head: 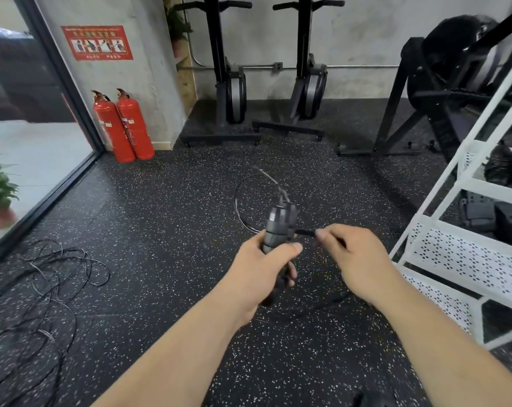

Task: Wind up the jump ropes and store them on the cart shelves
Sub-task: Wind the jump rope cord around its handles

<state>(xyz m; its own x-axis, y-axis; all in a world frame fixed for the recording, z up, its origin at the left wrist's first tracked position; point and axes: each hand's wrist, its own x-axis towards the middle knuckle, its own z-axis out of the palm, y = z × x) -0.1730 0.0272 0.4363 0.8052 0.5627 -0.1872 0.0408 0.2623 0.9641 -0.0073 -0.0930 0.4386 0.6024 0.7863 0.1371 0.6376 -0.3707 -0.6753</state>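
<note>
Head view: the left hand (260,268) grips a pair of dark grey faceted jump rope handles (279,224) held upright together, fingers curled round them and thumb pressed across the front. Just beside it, the right hand (357,259) pinches a short black cord section (306,232) between thumb and forefinger, level with the handles. A thin black cable loop (236,201) hangs from the handle tops above the black speckled rubber floor (166,230). A loose tangle of black jump ropes (43,289) lies at the floor's left edge, along the glass wall. The white metal cart with perforated shelves (460,259) stands at the right edge; a dark bundle (504,168) sits on an upper shelf. Two red fire extinguishers (125,127) occupy the far left corner.
</note>
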